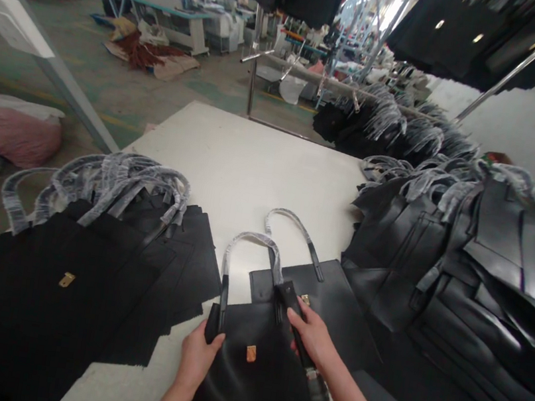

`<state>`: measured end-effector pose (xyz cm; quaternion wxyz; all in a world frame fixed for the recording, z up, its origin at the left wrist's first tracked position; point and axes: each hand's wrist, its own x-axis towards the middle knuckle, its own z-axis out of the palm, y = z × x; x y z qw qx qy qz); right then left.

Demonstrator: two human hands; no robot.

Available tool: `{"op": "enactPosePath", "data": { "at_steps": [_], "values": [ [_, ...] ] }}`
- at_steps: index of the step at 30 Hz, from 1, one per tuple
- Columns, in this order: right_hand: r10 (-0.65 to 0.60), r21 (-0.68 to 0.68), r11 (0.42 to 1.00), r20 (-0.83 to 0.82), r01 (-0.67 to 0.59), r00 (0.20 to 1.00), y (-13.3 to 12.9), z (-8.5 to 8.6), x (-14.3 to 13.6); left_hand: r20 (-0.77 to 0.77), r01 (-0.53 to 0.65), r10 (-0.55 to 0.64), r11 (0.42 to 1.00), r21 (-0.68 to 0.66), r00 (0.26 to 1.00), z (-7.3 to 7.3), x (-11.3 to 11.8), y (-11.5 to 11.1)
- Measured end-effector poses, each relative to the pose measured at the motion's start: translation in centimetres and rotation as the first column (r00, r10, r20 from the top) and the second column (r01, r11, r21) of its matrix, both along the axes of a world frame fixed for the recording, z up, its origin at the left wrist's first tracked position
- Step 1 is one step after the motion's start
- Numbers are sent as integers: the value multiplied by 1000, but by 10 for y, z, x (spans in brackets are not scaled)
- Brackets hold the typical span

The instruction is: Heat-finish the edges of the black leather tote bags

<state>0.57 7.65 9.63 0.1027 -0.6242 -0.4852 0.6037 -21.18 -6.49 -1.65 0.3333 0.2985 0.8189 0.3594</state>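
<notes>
Down at lower centre, our left fingers [216,340] pinch the upper left corner of a black bag [255,396], while our right fingers [297,320] clasp a black strip [289,296] by the bag's right edge.

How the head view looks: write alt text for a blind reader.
The left hand holds a black bag piece with gold clasp and plastic-wrapped handle at its left edge; the right hand grips a black strip along its right side. Piles of similar pieces flank them on a white table.

black bags [107,297] lie on a white table [263,160]
</notes>
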Motion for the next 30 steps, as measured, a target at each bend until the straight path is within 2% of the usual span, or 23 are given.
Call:
{"op": "enactPosePath", "data": {
  "at_steps": [2, 3, 5, 8, 11, 14, 18, 22, 24, 27, 30],
  "values": [
    [-19, 79, 997, -3, 19, 1000, -5, 4, -2, 178, -67, 56, 996, 53, 982, 6, 1, -1],
    [1, 84, 996, -26, 1, 1000, -10, 6, -1, 310, -108, 74, 990, 92, 948, 9, 2, -2],
    [96, 30, 995, -89, -93, 991, -24, 9, -1, 560, -213, 85, 963, 167, 824, 16, 4, -3],
    [230, -82, 965, -185, -248, 956, -47, 9, -6, 747, -374, 119, 910, 182, 654, 20, 7, -3],
    [259, -151, 939, -281, -309, 924, -57, 6, -20, 826, -443, 129, 883, 156, 549, 19, 8, -2],
    [231, -182, 933, -357, -310, 905, -52, 6, -35, 875, -434, 92, 890, 142, 475, 16, 8, -2],
    [156, -144, 966, -338, -214, 928, -43, 12, -40, 883, -449, 62, 876, 175, 464, 19, 6, -3],
    [175, -250, 925, -384, -284, 907, -42, 17, -38, 898, -434, 10, 878, 202, 439, 26, 6, -2],
    [149, -246, 935, -379, -255, 913, -40, 18, -38, 909, -416, -8, 887, 199, 418, 29, 7, -1],
    [79, -189, 971, -327, -147, 942, -35, 19, -37, 914, -430, 32, 889, 159, 404, 33, 7, 0],
    [109, -252, 947, -329, -198, 938, -35, 20, -31, 927, -430, 62, 896, 111, 369, 34, 7, 1]
  ]
}}
